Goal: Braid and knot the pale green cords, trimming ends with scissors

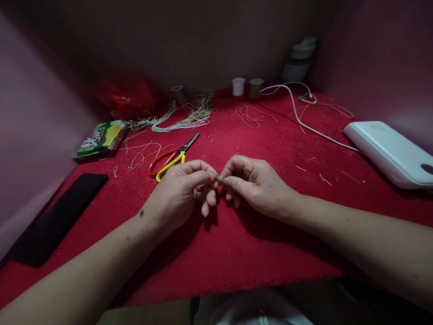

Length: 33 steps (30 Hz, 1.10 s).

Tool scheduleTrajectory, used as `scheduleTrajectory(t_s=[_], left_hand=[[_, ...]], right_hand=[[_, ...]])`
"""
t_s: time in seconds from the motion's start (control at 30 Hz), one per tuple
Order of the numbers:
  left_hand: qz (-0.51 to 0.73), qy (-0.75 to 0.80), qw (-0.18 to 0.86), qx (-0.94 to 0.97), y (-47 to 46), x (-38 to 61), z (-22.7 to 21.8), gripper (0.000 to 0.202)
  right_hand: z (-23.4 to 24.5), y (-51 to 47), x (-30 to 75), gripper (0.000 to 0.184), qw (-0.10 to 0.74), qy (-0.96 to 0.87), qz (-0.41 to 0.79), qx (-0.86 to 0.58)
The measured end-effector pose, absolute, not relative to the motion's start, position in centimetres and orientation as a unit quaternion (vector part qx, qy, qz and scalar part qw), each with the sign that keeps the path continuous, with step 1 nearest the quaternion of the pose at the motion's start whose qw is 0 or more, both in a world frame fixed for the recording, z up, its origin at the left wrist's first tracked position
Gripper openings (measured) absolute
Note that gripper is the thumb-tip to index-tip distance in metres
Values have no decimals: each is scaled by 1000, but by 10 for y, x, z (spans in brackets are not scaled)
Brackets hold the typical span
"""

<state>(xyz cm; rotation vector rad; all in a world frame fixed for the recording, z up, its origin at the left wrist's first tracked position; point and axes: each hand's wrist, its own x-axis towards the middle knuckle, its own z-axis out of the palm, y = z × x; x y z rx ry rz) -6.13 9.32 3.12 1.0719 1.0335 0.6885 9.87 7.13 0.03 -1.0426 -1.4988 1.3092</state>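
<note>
My left hand (184,187) and my right hand (252,183) meet over the middle of the red cloth (216,253). Both pinch the same tiny knotted piece of pale cord (219,178) between thumb and forefinger, fingertips almost touching. The other fingers of each hand are curled under. Red and yellow scissors (172,158) lie just beyond my left hand.
Bundles of pale cord (189,117) and loose strands lie at the back. Small spools (238,86) stand by the far wall. A white power bank (389,151) with its cable is at the right, a dark phone (57,216) and a green snack packet (101,137) at the left.
</note>
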Motion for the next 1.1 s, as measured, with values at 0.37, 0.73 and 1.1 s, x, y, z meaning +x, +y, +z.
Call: scheduleTrajectory(t_s=[0.37, 0.73, 1.1], left_hand=[[283, 469, 650, 526, 93, -63, 28, 10], [270, 446, 677, 519, 91, -64, 26, 9], [273, 459, 670, 515, 90, -61, 29, 10]], right_hand=[[2, 71, 96, 10, 435, -590, 537, -418], [6, 72, 99, 8, 439, -565, 544, -438], [9, 72, 97, 12, 426, -507, 591, -460]])
